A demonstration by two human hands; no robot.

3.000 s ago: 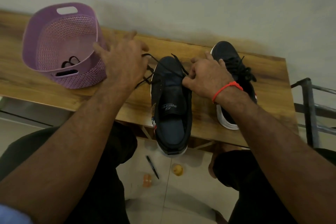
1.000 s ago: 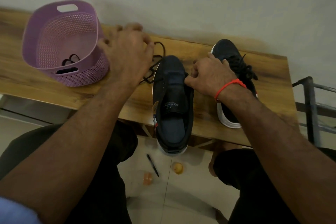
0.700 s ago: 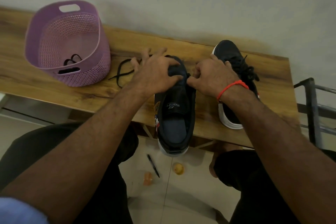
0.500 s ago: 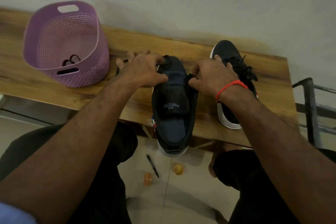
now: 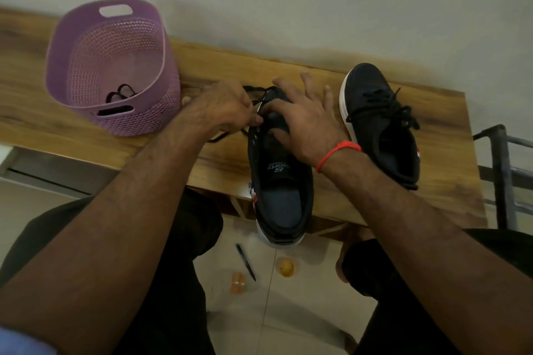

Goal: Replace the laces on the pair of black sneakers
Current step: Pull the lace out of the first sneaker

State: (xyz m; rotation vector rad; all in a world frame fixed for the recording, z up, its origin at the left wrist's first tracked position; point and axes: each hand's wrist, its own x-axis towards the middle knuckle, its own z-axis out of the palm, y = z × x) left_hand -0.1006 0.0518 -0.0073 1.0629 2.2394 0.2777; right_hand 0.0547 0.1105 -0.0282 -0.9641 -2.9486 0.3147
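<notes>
Wooden bench (image 5: 317, 72) against a plain wall, and the near sneaker (image 5: 281, 181) sits mid-bench, heel hanging off the front edge. Left hand (image 5: 222, 108) pinches a black lace (image 5: 253, 89) at its eyelets, though the fingertips are hidden. Right hand (image 5: 302, 121) lies on the tongue, fingers spread. Laced second sneaker (image 5: 380, 124) is just right. Purple basket (image 5: 86, 46) at left holds something dark, hard to make out.
</notes>
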